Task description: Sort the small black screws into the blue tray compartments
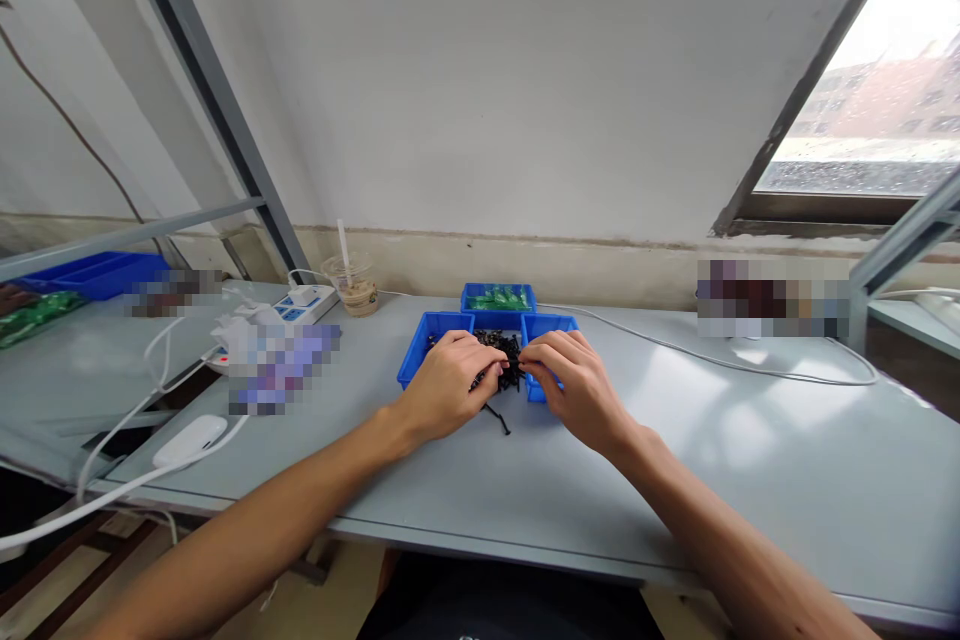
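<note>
My left hand [450,382] and my right hand [574,382] meet over a pile of black screws [513,380], fingertips pinched. Between them is a small dark piece that looks like a black screw, mostly hidden by the fingers. On the bench just in front of the pile lies a loose black screw [505,430]. A blue bin [409,365] stands behind my left hand, its contents largely covered. Another blue bin [535,390] sits partly under my right hand. Behind the pile, a blue bin [466,304] holds green packets [501,298].
A plastic cup with a straw [358,292] stands at the back left, near a white power strip [307,304]. A white charger-like block [190,441] and cables lie to the left. A grey cable [712,360] crosses the bench [675,510] at right. Metal posts flank both sides.
</note>
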The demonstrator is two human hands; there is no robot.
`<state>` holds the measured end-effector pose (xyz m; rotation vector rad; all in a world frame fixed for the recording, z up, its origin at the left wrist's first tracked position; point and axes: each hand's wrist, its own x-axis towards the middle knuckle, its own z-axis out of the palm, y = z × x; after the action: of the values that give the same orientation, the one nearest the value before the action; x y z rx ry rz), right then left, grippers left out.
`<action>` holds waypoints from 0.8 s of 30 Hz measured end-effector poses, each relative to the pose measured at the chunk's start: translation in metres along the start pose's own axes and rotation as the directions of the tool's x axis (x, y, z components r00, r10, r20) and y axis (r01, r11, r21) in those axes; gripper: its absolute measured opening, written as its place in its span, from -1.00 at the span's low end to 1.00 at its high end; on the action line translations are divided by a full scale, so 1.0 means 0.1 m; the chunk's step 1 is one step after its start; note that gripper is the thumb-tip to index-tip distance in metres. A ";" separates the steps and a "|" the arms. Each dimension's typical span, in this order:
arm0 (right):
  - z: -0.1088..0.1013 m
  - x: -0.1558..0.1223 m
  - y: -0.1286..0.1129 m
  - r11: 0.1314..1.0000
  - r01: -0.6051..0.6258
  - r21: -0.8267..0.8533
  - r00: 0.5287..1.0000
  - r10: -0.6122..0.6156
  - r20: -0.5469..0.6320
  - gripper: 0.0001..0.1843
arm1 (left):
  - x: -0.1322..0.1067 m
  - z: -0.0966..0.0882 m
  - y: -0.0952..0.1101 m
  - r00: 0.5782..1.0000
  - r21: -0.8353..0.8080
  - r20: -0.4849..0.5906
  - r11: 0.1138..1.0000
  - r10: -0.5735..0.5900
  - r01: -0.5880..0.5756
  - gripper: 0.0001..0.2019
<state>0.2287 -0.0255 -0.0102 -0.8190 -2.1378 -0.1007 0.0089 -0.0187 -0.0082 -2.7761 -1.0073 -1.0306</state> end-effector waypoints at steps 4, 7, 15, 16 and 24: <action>0.00 0.00 0.00 1.000 0.014 -0.003 1.000 -0.014 -0.003 -0.77 | 0.00 0.00 0.00 1.000 -0.006 -0.001 1.000 0.005 -0.005 -0.80; 0.00 0.00 0.00 1.000 0.025 0.000 1.000 -0.025 0.003 -0.76 | 0.00 -0.01 0.01 1.000 -0.006 0.009 1.000 0.009 -0.009 -0.80; -0.01 0.00 -0.01 1.000 0.027 -0.007 0.999 -0.026 0.031 -0.76 | 0.00 0.00 0.01 1.000 0.007 0.013 1.000 0.017 -0.017 -0.80; -0.01 0.00 -0.01 1.000 0.027 -0.005 0.999 -0.026 0.033 -0.77 | 0.00 0.00 0.00 1.000 0.009 0.012 1.000 0.021 -0.021 -0.80; -0.03 0.00 -0.05 1.000 0.017 0.000 0.999 -0.017 0.052 -0.72 | -0.01 0.01 0.01 0.999 0.001 -0.019 0.999 0.045 -0.045 -0.84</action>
<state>0.2278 -0.0299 -0.0070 -0.8123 -2.1936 -0.0902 0.0094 -0.0201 -0.0090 -2.7694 -0.9389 -1.0491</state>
